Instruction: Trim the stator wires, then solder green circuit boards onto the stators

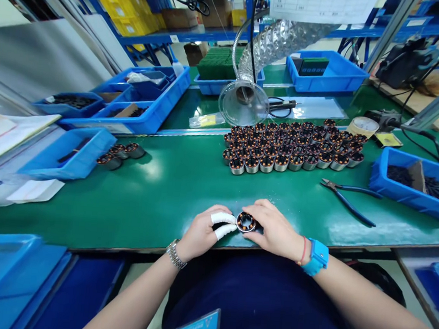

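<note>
A motor stator [245, 222], a metal ring with copper windings inside, is held near the table's front edge with its open end facing up. My right hand [271, 227] grips it from the right, thumb and fingers around its side. From the left, my left hand [210, 229] pinches toward the ring; its thumb and forefinger wear white finger covers and their tips touch the rim. Beyond my hands stands a block of similar stators [281, 162] in rows. A smaller group of stators [118, 154] sits at the left.
Cutting pliers [349, 196] lie on the right of the green table [179, 186], beside a blue bin [412, 194] of black parts. Another blue bin [56, 165] stands at the left. A fume hose with a clear funnel [243, 105] hangs behind the stators, near a soldering iron [282, 106].
</note>
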### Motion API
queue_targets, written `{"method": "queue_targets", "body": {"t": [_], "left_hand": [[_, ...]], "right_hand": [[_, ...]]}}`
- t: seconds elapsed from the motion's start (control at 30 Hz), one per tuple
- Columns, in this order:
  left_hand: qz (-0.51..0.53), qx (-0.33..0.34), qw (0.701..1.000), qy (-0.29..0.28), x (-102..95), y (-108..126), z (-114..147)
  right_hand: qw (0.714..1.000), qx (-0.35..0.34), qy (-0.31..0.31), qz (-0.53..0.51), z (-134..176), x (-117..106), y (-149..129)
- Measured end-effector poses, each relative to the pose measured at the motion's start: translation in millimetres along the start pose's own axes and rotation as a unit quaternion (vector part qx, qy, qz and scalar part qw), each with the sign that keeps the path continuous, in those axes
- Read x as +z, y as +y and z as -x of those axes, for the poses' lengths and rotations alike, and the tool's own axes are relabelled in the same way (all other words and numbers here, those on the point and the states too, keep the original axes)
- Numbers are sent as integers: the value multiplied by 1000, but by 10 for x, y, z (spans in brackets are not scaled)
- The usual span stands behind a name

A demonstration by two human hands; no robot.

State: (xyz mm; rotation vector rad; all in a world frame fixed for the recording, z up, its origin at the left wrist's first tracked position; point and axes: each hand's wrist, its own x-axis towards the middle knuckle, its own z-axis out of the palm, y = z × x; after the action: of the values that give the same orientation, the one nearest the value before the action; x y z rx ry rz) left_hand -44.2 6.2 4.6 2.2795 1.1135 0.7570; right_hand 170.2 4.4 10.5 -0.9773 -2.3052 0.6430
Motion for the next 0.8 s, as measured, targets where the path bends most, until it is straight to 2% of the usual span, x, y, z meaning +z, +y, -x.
{"method": "queue_targets", "body": {"t": [0.1, 0.23, 0.3, 0.4, 0.43, 0.47, 0.57, 0.6, 0.7, 0.8], "left_hand": [[-33, 32, 999, -2, -72, 76, -99], [-91, 77, 993, 0, -412, 140, -197], [-79, 56, 994, 49, -632, 131, -199], [-63, -29, 980, 186, -809, 93, -126], [-67, -60, 976, 199, -788, 88, -86], [-73, -86, 976, 184, -724, 91, -44], [-66, -109, 991, 38, -350, 146, 62], [-59, -92, 994, 20, -212, 172, 80], [-57, -40, 997, 35, 72, 232, 68], [-59, -4, 998, 36, 102, 244, 7]], "right_hand": [[1000, 8, 3, 3, -12, 8, -1], [999, 34, 11, 26, -5, 22, -39], [998, 44, 18, 30, 4, 36, -60], [997, 58, 32, 42, 14, 77, -82], [996, 66, 39, 49, 17, 95, -87], [994, 75, 47, 56, 19, 113, -91], [991, 94, 63, 70, 30, 149, -101], [991, 93, 62, 70, 36, 152, -104], [993, 83, 55, 64, 57, 144, -107], [993, 83, 52, 58, 73, 137, -102]]}}
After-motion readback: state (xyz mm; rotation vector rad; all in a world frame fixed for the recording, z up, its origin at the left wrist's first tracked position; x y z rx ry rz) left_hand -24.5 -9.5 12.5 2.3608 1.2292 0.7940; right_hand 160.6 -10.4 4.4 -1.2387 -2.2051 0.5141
